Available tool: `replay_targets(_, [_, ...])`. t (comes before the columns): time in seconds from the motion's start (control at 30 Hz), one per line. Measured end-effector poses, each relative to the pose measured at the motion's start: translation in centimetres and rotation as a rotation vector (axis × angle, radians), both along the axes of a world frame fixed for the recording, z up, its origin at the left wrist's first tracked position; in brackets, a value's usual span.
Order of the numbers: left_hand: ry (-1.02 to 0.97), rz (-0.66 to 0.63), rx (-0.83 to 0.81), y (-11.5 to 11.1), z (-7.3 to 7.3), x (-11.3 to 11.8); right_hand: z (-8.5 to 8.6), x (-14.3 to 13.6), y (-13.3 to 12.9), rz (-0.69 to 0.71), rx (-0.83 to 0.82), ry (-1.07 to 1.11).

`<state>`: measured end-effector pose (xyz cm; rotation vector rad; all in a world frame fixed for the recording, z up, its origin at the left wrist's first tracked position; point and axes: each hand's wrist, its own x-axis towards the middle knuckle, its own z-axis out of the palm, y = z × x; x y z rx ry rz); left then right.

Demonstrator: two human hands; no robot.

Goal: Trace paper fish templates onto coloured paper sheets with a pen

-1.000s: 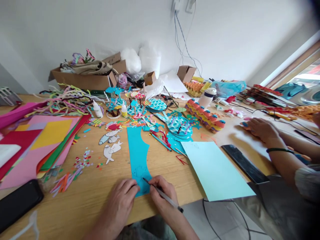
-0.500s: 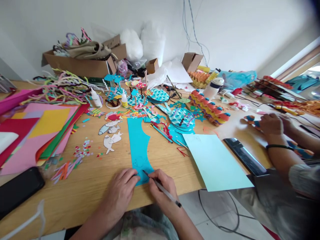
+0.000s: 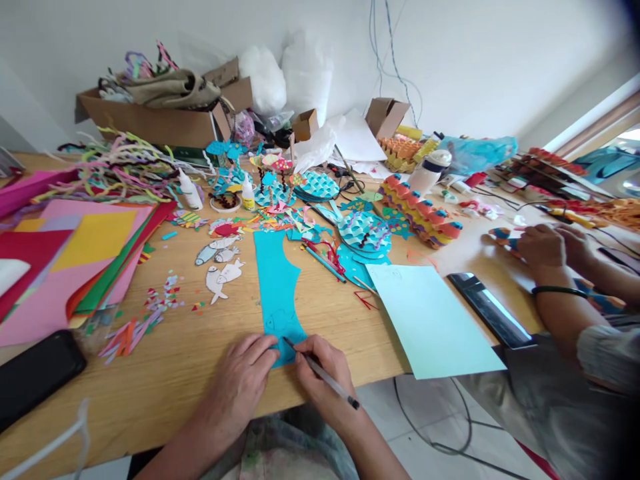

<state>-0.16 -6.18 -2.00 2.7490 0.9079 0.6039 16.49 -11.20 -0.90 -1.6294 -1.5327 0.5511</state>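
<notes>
A long blue paper strip (image 3: 276, 280) with a curved cut edge lies at the front of the wooden table (image 3: 190, 347); a fish outline is drawn near its lower end. My right hand (image 3: 325, 373) grips a pen (image 3: 333, 383), its tip touching the blue paper below the drawing. At the strip's lower left edge, my left hand (image 3: 249, 377) presses on the paper with its fingertips, fingers fairly close together. Several cut-out paper fish (image 3: 216, 283) rest left of the strip.
Coloured sheets (image 3: 95, 240) and a black phone (image 3: 40, 373) are at left. Glue bottles (image 3: 190, 191), paper scraps and woven blue crafts fill the middle. A pale green sheet (image 3: 430, 320) and dark phone (image 3: 490, 310) lie right, near another person's hands (image 3: 545, 250).
The camera view has shifted slightly. The pen tip has moved a little on the blue paper, and more of the fish drawing shows. My left hand stays on the strip.
</notes>
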Motion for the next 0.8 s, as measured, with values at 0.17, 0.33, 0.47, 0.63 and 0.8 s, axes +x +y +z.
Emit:
replay_targets(0.17, [-0.026, 0.019, -0.003, -0.09, -0.11, 0.12, 0.23, -0.03, 0.11, 0.001, 0.006, -0.008])
replay_targets(0.33, [-0.020, 0.011, -0.014, -0.07, -0.05, 0.10, 0.29, -0.07, 0.07, 0.000, -0.005, -0.010])
replay_targets(0.47, [-0.015, 0.001, -0.015, -0.01, 0.00, 0.01, 0.08, -0.05, 0.03, -0.003, 0.001, -0.006])
replay_targets(0.63, [-0.010, 0.009, -0.021, -0.09, -0.03, 0.05, -0.10, 0.02, -0.01, 0.002, -0.010, -0.004])
replay_targets(0.8, [-0.019, 0.023, -0.022, -0.18, -0.12, 0.07, -0.04, 0.08, -0.04, 0.009, -0.016, 0.002])
